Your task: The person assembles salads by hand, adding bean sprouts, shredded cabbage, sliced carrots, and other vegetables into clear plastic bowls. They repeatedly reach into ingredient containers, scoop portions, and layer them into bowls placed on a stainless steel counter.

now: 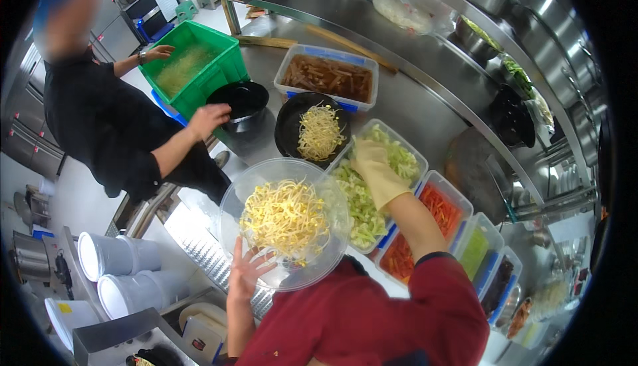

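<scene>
My bare left hand (247,266) is under a clear round plastic bowl (234,201), its fingers spread and seen through the plastic. Bean sprouts (286,219) lie in that bowl. My right hand (371,166), in a pale yellow glove, reaches into a clear container of chopped cauliflower (356,216); its fingertips are hidden among the pieces. Beyond the bowl sits a black bowl (286,126) holding more bean sprouts (321,134). Behind it a lidless container holds brown strips in liquid (329,77).
At left a co-worker in black (109,121) has hands near a green crate (227,69) and a black bowl (239,97). Containers of red strips (441,204) and green food (473,246) stand at right. A cleaver (500,181) lies near a round board (466,166). A steel shelf (319,2) overhangs the counter.
</scene>
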